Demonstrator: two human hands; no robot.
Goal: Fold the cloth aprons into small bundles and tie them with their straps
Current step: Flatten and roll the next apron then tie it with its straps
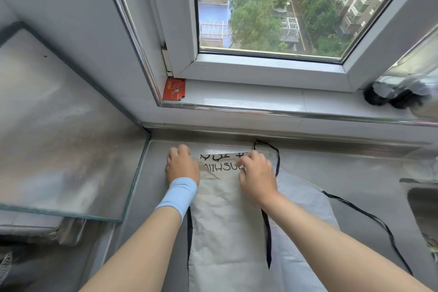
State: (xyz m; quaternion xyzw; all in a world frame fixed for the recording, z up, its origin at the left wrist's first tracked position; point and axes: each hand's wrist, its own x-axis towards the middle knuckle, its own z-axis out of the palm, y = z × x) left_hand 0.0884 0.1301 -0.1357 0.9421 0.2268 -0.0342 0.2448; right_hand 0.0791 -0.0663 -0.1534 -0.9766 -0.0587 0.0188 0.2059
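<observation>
A pale grey apron with black printed letters lies lengthwise on the steel counter, its sides folded inward into a long strip. My left hand, with a light blue wristband, presses the apron's far left corner. My right hand pinches the far edge near the lettering. A black neck strap loops past the far end. Another black strap trails off to the right across the counter. Black edging runs down both sides of the folded strip.
A glass panel covers the surface at left, its edge close to my left arm. A window sill runs behind the counter, with a red packet at its left corner and dark objects at right. A sink lies at far right.
</observation>
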